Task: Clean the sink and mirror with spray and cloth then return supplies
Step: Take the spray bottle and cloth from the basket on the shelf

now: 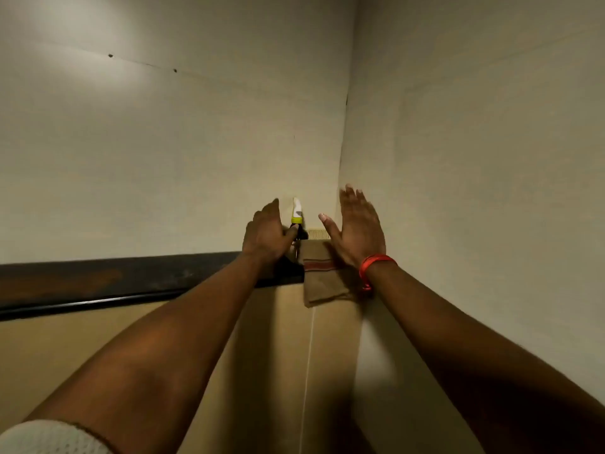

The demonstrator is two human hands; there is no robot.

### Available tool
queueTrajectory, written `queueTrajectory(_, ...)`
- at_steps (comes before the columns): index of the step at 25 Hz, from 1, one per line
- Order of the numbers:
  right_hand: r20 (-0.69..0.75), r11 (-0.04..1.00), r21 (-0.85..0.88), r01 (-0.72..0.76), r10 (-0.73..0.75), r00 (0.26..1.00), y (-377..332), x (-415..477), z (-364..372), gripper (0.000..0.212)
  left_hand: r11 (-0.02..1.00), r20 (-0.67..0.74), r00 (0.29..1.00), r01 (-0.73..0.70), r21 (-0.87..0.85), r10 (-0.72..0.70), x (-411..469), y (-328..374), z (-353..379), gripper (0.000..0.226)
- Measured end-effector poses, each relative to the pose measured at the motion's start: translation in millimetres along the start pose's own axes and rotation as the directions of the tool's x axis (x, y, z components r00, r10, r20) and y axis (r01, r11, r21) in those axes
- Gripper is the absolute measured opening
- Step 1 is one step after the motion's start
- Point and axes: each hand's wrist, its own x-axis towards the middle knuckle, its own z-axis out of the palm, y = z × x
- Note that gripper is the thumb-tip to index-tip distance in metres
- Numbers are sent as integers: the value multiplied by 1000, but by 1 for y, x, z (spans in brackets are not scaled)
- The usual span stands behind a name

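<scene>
Dark wood forms a high shelf (pixel 98 283) running along a pale wall into the right-hand corner, seen from below with both bare arms raised to it. At the shelf's right end stands a spray bottle (pixel 297 213) with a white nozzle and yellow collar; the left hand (pixel 266 235) is wrapped around its lower part, grip clamped on it. Just beside it, a folded tan cloth (pixel 322 273) with a red stripe hangs over the shelf's front edge. The right hand (pixel 355 229), a red band (pixel 373 265) at its wrist, is held flat with fingers apart, gripping nothing, just above the cloth. Neither sink nor mirror is in view, so the cleaning cannot be checked; this looks like the final step, returning supplies. Room is tight: the side wall stands close beside the right hand, while the shelf lies bare leftward.
</scene>
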Motion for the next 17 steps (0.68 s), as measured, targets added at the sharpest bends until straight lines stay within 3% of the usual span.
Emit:
queueTrajectory(2,261,994,104,20,-47,964,21,30,29,69,982,87,991,116,-150,-104,37,3,33,73)
queueTrajectory(4,539,990,141,13,-88,838,42,53,52,68,948,167,966,232,-216,-198,65,3,61,59)
queueTrajectory(7,701,988,152,39,-136,700,75,69,77,50,951,198,956,251,-180,-214,96,-3,95,49)
queueTrajectory(9,681,969,244,27,-191,707,88,71,86,33,961,183,957,248,-125,-223,105,-8,108,48)
queueTrajectory(13,575,927,374,6,-237,783,94,72,89,22,976,150,967,214,-31,-207,109,-9,118,48)
queueTrajectory(15,481,913,406,-40,-176,859,95,77,85,18,975,124,967,224,0,-222,108,-9,119,46)
queueTrajectory(17,288,900,426,-88,-43,957,98,85,72,19,964,36,966,260,-57,-258,105,-8,116,39)
